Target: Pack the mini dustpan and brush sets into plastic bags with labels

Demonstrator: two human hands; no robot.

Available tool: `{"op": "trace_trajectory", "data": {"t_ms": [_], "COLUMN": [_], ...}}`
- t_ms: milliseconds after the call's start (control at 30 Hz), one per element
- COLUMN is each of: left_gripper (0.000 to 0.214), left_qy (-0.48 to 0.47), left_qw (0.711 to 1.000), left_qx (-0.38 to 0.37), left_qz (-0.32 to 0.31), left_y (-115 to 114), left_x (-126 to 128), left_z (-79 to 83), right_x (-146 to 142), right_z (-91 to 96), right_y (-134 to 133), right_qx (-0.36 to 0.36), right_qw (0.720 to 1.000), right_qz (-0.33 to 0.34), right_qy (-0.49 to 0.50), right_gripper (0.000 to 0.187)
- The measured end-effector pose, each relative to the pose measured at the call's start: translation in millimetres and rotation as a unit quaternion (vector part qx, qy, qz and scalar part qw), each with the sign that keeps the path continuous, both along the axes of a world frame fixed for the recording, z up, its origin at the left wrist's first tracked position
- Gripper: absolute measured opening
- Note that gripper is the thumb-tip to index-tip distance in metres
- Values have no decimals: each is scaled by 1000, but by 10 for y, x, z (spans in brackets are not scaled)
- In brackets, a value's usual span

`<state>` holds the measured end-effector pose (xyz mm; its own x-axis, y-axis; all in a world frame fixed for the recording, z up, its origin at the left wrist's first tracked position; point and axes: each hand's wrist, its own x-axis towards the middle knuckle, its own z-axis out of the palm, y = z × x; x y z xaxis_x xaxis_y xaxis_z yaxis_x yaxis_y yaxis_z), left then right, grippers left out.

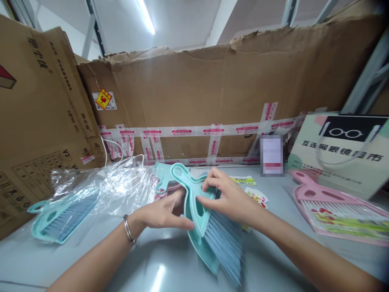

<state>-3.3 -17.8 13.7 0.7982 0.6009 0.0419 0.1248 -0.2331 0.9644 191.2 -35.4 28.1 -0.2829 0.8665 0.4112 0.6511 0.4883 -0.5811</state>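
A turquoise hand brush (225,243) with blue-grey bristles tilts in the middle, its bristles pointing down and to the right. Close behind it is a turquoise dustpan (204,253), partly covered by the brush. My right hand (227,196) grips the brush body, with thumb and fingers at the holes near its top. On the dustpan's left edge my left hand (170,211) is closed, thumb in front and fingers partly hidden behind. Beyond my hands lie another turquoise piece (165,172) with a handle and some pink plastic, both largely covered.
At left, a turquoise dustpan-and-brush set (63,221) lies beside crumpled clear plastic bags (121,190). A wrapped pink set (322,194) is at right, before a printed paper bag (337,150). Colourful label cards (257,196) lie behind my right hand. Cardboard (188,89) walls the grey table's back.
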Motion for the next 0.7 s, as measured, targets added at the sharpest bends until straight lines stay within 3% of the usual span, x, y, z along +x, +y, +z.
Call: {"op": "trace_trajectory", "data": {"t_ms": [200, 467, 567, 700], "left_gripper": [53, 64, 65, 44], "left_qy": [6, 4, -73, -195], "left_qw": [996, 990, 981, 962], "left_qx": [-32, -124, -166, -169], "left_qz": [84, 67, 68, 91], "left_y": [126, 29, 48, 65], "left_x": [-134, -6, 58, 141], "left_z": [-16, -9, -78, -111], "right_x": [164, 34, -31, -84], "right_z": [178, 76, 29, -29], "right_y": [-11, -19, -27, -35], "right_qx": [-95, -53, -29, -8], "right_qw": [995, 998, 999, 998], "right_qz": [36, -8, -39, -53], "right_qy": [18, 17, -7, -44], "right_gripper": [13, 22, 25, 26]}}
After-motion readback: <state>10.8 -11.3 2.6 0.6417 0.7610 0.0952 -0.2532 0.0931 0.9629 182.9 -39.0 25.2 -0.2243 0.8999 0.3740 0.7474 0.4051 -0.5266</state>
